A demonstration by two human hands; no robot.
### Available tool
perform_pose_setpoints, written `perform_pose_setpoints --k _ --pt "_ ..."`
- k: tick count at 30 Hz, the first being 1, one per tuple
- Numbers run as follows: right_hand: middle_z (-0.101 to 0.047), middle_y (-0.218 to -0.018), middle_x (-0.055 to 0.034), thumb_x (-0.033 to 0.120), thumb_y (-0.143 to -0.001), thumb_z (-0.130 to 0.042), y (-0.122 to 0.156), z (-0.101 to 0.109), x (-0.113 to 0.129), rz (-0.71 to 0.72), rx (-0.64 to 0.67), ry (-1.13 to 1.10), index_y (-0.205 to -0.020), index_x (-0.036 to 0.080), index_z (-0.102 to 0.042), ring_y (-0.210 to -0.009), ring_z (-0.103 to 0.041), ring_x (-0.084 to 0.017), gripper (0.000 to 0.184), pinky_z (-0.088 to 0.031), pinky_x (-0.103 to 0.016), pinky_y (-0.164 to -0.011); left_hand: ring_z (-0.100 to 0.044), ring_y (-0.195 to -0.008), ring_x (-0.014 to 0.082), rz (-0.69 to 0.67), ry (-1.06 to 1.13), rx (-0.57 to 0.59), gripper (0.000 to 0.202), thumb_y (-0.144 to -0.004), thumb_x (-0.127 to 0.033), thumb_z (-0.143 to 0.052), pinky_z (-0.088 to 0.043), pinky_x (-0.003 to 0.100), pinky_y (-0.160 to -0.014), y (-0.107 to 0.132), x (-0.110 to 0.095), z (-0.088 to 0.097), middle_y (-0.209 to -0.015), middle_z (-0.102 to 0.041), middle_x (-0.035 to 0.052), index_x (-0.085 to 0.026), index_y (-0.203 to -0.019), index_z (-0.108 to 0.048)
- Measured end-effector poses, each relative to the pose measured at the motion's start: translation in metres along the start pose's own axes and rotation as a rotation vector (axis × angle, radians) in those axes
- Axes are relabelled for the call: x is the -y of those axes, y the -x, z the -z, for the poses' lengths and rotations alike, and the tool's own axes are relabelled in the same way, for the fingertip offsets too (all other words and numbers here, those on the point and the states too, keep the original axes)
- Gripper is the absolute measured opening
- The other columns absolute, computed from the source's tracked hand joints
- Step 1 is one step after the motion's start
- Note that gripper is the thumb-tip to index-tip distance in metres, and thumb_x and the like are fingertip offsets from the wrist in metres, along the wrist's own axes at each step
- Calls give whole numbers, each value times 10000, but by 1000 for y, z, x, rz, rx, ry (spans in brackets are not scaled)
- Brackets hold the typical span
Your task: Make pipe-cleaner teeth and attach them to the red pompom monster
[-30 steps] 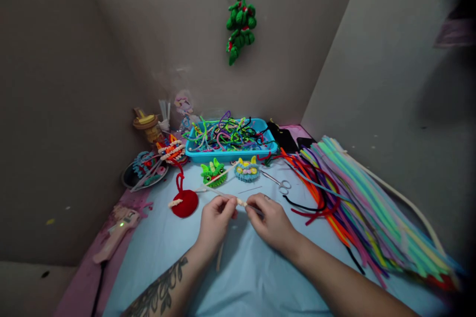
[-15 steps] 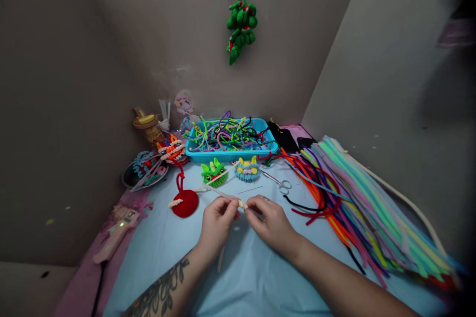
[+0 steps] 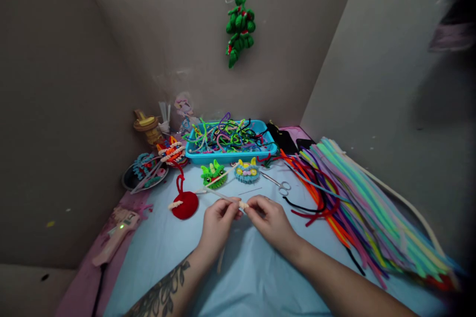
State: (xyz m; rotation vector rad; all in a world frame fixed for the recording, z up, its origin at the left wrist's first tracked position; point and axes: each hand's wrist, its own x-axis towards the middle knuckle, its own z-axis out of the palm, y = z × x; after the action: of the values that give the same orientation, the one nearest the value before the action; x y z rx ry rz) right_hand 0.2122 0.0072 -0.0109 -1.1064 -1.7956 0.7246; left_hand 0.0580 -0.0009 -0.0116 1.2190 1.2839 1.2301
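Note:
My left hand [image 3: 217, 225] and my right hand [image 3: 270, 222] meet over the light blue cloth [image 3: 245, 277], both pinched on a cream pipe cleaner [image 3: 243, 204] with a small coiled bit between the fingertips. Its long free end runs up and left toward a green fuzzy creature [image 3: 213, 174]. A red fuzzy disc [image 3: 185, 204] with a loop lies left of my left hand. A blue and yellow fuzzy creature [image 3: 247, 170] sits just beyond my hands.
A turquoise tray [image 3: 230, 151] of tangled pipe cleaners stands at the back. Small scissors [image 3: 279, 184] lie right of the creatures. A big fan of straight coloured pipe cleaners [image 3: 364, 208] fills the right. A glue gun [image 3: 117, 235] lies on the left; a green figure [image 3: 240, 22] hangs on the wall.
My right fingers have shifted slightly left along the cream pipe cleaner, closing on the coiled bit. The view has tilted a little.

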Motion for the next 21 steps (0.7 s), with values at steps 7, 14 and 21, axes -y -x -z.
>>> perform_pose_setpoints --k 7,14,21 --pt "-570 -653 11 187 -846 -554 1 1 -6 61 -75 92 -735 196 -555 -592 -539 -134 111 -405 -227 -559 -578 -555 142 56 17 10 156 -743 -289 -659 -450 238 -571 0 -1 2 -567 -647 4 -140 -736 -706" --pt "-519 -645 10 172 -874 -502 2 0 -5 160 -87 235 -710 202 -528 -603 -522 -135 168 -378 -231 -565 -591 -539 139 108 77 18 222 -739 -348 -662 -471 245 -561 1 4 -2 -595 -662 10 -134 -774 -707" --pt "-501 -638 -6 131 -884 -459 4 1 -2 288 -97 447 -624 207 -467 -609 -501 -148 271 -363 -254 -593 -532 -479 114 108 95 11 290 -752 -396 -651 -429 224 -493 2 2 -3 -532 -600 -2 -113 -704 -685"
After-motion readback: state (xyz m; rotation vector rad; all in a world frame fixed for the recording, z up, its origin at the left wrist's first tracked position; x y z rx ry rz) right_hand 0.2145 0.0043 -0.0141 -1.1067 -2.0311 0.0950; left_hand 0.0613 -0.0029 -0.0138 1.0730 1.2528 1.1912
